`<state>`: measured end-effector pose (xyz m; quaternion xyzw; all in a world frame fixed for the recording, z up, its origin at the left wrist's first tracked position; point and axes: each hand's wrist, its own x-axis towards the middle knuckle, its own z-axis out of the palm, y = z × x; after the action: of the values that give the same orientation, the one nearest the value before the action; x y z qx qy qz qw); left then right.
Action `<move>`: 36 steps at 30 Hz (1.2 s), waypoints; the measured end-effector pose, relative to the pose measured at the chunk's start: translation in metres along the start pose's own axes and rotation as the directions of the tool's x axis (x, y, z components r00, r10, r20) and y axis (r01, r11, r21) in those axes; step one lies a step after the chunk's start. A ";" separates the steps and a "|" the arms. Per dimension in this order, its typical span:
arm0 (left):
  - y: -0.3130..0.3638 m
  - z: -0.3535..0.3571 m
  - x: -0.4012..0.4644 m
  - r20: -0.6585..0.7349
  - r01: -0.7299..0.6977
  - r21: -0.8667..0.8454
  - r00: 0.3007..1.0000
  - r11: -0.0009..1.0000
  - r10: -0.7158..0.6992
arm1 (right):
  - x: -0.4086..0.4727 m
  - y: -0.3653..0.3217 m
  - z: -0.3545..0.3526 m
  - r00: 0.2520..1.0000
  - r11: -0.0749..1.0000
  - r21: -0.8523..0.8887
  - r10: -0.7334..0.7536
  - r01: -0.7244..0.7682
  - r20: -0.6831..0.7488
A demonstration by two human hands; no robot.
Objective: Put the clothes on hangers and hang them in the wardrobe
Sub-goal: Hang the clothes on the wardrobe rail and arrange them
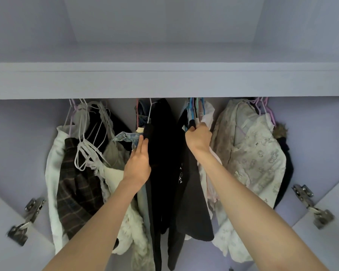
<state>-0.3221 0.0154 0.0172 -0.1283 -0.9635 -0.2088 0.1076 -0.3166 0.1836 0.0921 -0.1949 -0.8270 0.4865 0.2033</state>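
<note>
Both my arms reach into the open wardrobe (164, 83). My left hand (137, 163) lies with straight fingers against the left side of a black fuzzy garment (160, 153) that hangs in the middle. Beside its fingertips hangs a piece of pale denim (125, 138). My right hand (198, 138) grips the shoulder of a dark grey garment (194, 196) on a blue hanger (192, 109). The rail itself is hidden behind the shelf edge.
On the left hang a plaid garment (76, 188), white strappy tops (90, 153) and lilac hangers (73, 110). A pale floral garment (252, 163) and a dark one with a fur pompom (280, 131) hang on the right. Door hinges (26, 222) (311, 204) flank the opening.
</note>
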 end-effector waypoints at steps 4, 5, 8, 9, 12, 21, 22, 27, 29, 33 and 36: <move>0.004 -0.002 0.003 0.034 0.014 0.052 0.999 0.999 -0.016 | 0.000 0.006 -0.006 0.996 1.000 -0.006 -0.028 0.029 0.088; 0.005 -0.002 0.003 0.040 0.013 0.047 0.999 0.999 -0.015 | -0.002 0.010 -0.007 0.993 0.994 -0.082 -0.069 0.077 0.093; 0.005 0.000 -0.005 0.055 -0.002 0.017 0.998 1.000 0.001 | -0.011 0.031 -0.008 0.943 0.866 -0.374 -0.319 0.331 0.097; 0.003 0.002 -0.011 0.045 -0.009 0.012 0.999 1.000 0.009 | -0.013 0.038 -0.008 0.911 0.796 -0.451 -0.391 0.404 0.126; -0.001 0.006 -0.039 0.001 -0.055 0.044 0.998 0.998 0.055 | -0.023 0.046 -0.013 0.830 0.553 -0.640 -0.488 0.533 0.270; -0.022 -0.003 -0.151 -0.167 0.202 0.225 0.972 0.953 -0.167 | -0.095 0.069 0.012 0.470 0.296 -0.371 -0.646 0.880 0.601; -0.023 -0.007 -0.166 -0.202 0.244 0.238 0.959 0.940 -0.198 | -0.105 0.074 0.015 0.413 0.285 -0.301 -0.666 0.910 0.621; -0.018 0.006 -0.277 -0.264 0.484 0.234 0.867 0.844 -0.424 | -0.173 0.106 0.034 0.178 0.275 0.001 -0.627 0.962 0.758; -0.011 0.012 -0.332 -0.274 0.636 0.191 0.766 0.748 -0.582 | -0.205 0.110 0.041 0.088 0.260 0.073 -0.558 0.963 0.825; 0.001 -0.011 -0.438 -0.330 0.827 0.158 0.559 0.539 -0.761 | -0.285 0.098 0.054 -0.191 0.209 0.336 -0.511 0.918 0.838; 0.015 -0.039 -0.513 -0.438 0.928 0.128 0.370 0.351 -0.819 | -0.356 0.079 0.052 -0.341 0.185 0.505 -0.542 0.843 0.768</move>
<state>0.1727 -0.0921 -0.0765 0.4680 -0.8691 -0.0730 0.1422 -0.0344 -0.0039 -0.0529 0.6363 -0.7585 0.1307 -0.0514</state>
